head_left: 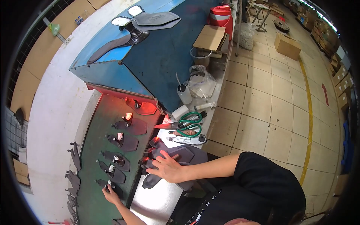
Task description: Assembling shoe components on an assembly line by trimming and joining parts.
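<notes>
My left hand (111, 195) reaches onto the green conveyor belt (93, 150) and touches the nearest dark grey shoe piece (108, 184), fingers closed on its edge. My right hand (168, 168) lies flat, fingers spread, on a stack of dark grey shoe pieces (180, 155) at the metal table edge. Several more grey pieces (122, 141), each with a small white-and-red part on top, lie in a row on the belt, running up toward the red-lit opening of the blue machine (150, 63).
Green-handled scissors (187, 123), a white tool (189, 140), a white bottle (184, 94) and a plastic bag (200, 82) sit on the ledge to the right. Dark pieces hang along the belt's left edge (74, 153). A red container (220, 17) and cardboard boxes (287, 45) stand farther back on the tiled floor.
</notes>
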Motion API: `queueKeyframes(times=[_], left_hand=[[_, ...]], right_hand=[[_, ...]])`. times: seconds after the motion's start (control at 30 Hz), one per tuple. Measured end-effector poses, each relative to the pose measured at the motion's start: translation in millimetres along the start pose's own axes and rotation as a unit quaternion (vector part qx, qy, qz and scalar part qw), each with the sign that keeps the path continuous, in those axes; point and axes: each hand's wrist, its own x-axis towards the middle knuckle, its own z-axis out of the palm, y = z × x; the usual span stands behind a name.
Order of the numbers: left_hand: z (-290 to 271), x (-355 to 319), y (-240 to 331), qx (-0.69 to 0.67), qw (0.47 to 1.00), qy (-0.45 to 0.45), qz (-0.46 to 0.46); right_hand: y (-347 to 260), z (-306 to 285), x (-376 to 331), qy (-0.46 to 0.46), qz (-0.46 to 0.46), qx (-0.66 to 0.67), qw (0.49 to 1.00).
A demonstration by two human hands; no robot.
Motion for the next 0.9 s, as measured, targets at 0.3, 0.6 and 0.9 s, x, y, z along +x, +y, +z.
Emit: queueKeyframes(times=[0.3,0.6,0.9], left_hand=[[-1.2,-21.9,40.3,0.177,0.964,0.014,-0.197],[-43.2,-14.0,20.5,-0.172,0.961,0.181,-0.119],[-163.6,-184.4,222.6,-0.575,0.779,-0.161,-0.188]], right_hand=[[-23.4,-26.9,-14.9,0.094,0.004,0.043,0.995],[-34.5,-60.9,-34.9,0.097,-0.011,0.264,0.96],[-64.6,-70.3,4.5,-0.088,0.126,0.815,0.559]])
